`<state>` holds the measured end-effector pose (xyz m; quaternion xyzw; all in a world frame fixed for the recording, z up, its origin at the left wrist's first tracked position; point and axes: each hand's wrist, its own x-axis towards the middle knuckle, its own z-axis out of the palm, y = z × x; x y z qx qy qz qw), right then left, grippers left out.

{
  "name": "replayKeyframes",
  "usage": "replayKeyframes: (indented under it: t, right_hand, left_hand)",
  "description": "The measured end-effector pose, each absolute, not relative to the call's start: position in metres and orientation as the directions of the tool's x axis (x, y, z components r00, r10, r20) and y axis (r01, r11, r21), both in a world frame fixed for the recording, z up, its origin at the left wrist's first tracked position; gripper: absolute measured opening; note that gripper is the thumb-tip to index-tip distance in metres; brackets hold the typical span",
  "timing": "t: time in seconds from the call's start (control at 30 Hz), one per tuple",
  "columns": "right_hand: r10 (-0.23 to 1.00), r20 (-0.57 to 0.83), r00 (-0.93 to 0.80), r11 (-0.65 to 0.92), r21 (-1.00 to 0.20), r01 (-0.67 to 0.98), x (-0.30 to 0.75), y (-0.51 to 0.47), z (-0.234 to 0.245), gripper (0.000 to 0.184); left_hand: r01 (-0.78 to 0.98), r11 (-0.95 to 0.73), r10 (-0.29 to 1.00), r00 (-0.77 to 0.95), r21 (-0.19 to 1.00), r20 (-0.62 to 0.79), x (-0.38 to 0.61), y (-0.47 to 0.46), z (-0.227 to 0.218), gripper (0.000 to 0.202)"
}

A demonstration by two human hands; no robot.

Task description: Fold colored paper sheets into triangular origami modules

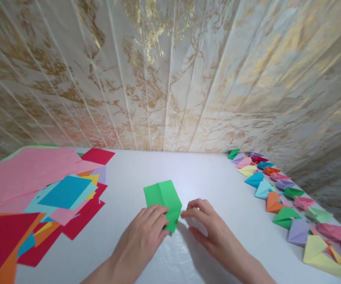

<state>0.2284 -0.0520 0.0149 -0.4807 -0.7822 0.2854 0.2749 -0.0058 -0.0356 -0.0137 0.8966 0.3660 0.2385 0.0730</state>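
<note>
A sheet of green paper (162, 194) lies over the white table in front of me, with a crease running down it and its right-hand corner folded to a point. My left hand (151, 225) grips its lower left part, fingers on top and the thumb near the bottom edge. Just off the right corner is my right hand (204, 221), its fingers curved and apart with nothing between them. Its index fingertip comes very close to the paper; whether they touch I cannot tell.
Loose coloured sheets spread over the left side, among them a large pink sheet (34, 165), a blue sheet (66, 191) and a red sheet (4, 240). Rows of small folded paper pieces (285, 217) line the right side. A gold-patterned curtain (158, 79) hangs behind the white table (123, 169).
</note>
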Motion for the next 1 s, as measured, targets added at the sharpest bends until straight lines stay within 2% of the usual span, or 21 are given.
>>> replayKeyframes:
  t: [0.07, 0.13, 0.23, 0.4, 0.7, 1.0]
  right_hand:
    - [0.847, 0.174, -0.502, 0.477, -0.665, 0.575, 0.222, -0.045, 0.014, 0.037]
    - [0.835, 0.169, -0.523, 0.488, -0.666, 0.564, 0.213, -0.036, 0.009, 0.029]
    - [0.872, 0.155, -0.464, 0.429, -0.699, 0.572, 0.204, -0.027, 0.001, 0.012]
    - [0.926, 0.106, -0.362, 0.318, -0.736, 0.598, 0.2, -0.025, -0.002, 0.014]
    - [0.94, 0.103, -0.326, 0.307, -0.674, 0.672, 0.188, -0.028, 0.001, 0.019]
    - [0.941, 0.13, -0.313, 0.321, -0.633, 0.704, 0.186, -0.028, -0.004, 0.022]
  left_hand:
    - [0.63, -0.702, 0.712, 0.6, 0.333, 0.366, -0.007, -0.036, -0.014, 0.014]
    - [0.638, -0.671, 0.741, 0.564, 0.378, 0.363, -0.008, -0.038, -0.014, 0.017]
    - [0.652, -0.595, 0.804, 0.485, 0.47, 0.343, -0.01, -0.039, -0.015, 0.015]
    - [0.676, -0.499, 0.866, 0.414, 0.541, 0.282, -0.007, -0.036, -0.014, 0.015]
    - [0.761, -0.438, 0.899, 0.381, 0.479, 0.215, 0.004, -0.033, -0.01, 0.017]
    - [0.823, -0.452, 0.892, 0.409, 0.343, 0.194, 0.006, -0.031, -0.007, 0.015]
